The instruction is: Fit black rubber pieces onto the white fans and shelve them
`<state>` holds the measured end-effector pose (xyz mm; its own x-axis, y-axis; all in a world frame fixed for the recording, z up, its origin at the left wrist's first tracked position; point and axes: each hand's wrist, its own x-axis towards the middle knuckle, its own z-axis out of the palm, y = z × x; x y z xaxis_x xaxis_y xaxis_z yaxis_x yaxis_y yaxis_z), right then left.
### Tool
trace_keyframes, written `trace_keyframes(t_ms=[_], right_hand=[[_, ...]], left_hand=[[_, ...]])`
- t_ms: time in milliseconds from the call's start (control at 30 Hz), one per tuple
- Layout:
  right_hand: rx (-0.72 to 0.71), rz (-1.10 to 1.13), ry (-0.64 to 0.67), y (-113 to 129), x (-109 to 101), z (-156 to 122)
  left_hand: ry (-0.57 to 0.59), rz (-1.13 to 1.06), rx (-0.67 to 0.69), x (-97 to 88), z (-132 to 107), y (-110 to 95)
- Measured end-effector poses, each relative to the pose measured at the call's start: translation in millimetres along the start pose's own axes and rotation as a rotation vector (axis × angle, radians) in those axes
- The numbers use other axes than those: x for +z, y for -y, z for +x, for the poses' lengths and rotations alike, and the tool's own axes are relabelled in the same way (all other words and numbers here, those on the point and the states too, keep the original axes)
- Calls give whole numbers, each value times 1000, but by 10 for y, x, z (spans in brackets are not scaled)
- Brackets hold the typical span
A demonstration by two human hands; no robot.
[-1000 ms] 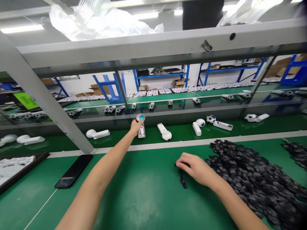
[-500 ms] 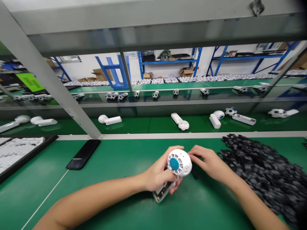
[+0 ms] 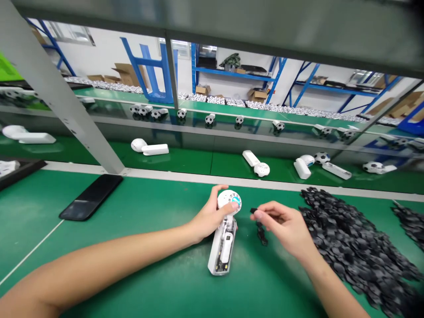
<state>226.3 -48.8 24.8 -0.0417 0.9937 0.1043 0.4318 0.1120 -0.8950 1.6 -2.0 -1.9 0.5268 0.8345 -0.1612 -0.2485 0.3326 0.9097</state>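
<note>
My left hand (image 3: 212, 216) grips the round head of a small white handheld fan (image 3: 224, 234) with a blue hub. The fan lies on the green table (image 3: 149, 274), its open handle pointing toward me and showing the circuit board inside. My right hand (image 3: 285, 227) hovers just right of the fan head, thumb and fingers pinched on a small black plastic piece (image 3: 254, 210). Another black piece (image 3: 262, 234) lies on the table under that hand.
A big heap of black plastic pieces (image 3: 351, 247) covers the table at right. A black phone (image 3: 91, 202) lies at left. Beyond a grey rail, a green conveyor (image 3: 198, 161) carries more white fans (image 3: 256, 163). A slanted metal post (image 3: 62, 101) stands at left.
My left hand took the fan off the conveyor, brought it to the near table and laid it down. My right hand lifted a black piece from the table. The camera tilted down.
</note>
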Motion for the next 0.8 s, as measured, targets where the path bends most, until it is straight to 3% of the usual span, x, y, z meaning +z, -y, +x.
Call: trace_keyframes(t_ms=[100,200,467,700,800], right_hand=[[4,-25,133,76,193,-51],[22,-87,148,91,303,-62],[21,-214,83,95,260,-29],[-7,-329,81,5,320,-9],[-48,-434,105,-30,307,4]], left_hand=[[-12,80,16,-36,56,75],[1,229,7,-39,41,109],[2,577,182,35,-79,136],[-56,573,204,92,-150,181],[-28,598,208,92,-145,149]])
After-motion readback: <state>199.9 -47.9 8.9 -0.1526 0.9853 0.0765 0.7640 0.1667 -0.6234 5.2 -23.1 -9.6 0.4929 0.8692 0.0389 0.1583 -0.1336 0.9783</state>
